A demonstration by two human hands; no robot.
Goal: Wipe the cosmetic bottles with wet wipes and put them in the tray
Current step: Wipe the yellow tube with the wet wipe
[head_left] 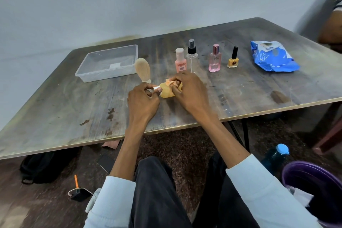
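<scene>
A tan cosmetic bottle [166, 91] lies on its side on the table [259, 87] between my hands. My left hand [143, 101] pinches its white cap end. My right hand [188, 91] curls over the bottle's body and holds a small orange-stained wipe [170, 82] against it. Behind them stand a pink bottle [180, 60], a clear spray bottle [192, 55], a pink perfume bottle [215, 59] and a yellow nail polish [233, 58]. A second tan bottle [142, 69] stands upside down by the clear plastic tray [108, 73] at the left.
A blue pack of wet wipes [272, 56] lies at the right of the table. Another person's arm [331, 24] shows at the far right edge. Under the table lie a black bag [40, 166], a blue-capped bottle [277, 157] and a purple bin [314, 181].
</scene>
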